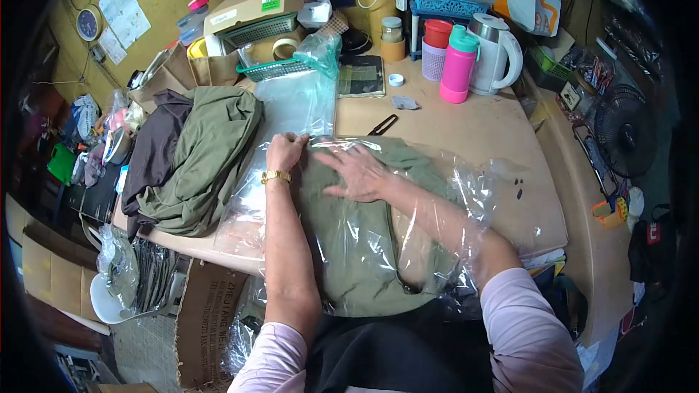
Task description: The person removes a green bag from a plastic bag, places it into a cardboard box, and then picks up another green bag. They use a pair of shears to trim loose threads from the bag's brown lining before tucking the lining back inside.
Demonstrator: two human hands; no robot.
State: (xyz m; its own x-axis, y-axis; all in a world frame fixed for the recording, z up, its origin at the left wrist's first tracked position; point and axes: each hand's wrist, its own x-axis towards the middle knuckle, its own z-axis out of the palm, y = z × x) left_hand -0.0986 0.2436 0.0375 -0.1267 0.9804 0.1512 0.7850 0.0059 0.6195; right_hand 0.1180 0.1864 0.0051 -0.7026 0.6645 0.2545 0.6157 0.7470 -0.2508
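Garment [357, 247] lies mostly inside the clear bag [466, 189], under both hands. Right hand [357, 173] is flat, open, inside the bag, pressing cloth. Left hand [285, 153] pinches the bag's far edge. Bag mouth near the body remains unsealed; more garments [196, 160] wait beyond the left hand.

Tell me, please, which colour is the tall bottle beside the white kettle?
The bottle is bright pink with a teal cap, seen best in the head view.

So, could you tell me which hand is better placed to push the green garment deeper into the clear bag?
Probably the right hand: it lies inside the clear plastic bag, flat on the green garment. The left hand is outside, gripping the bag's far edge, so it suits holding the bag steady.
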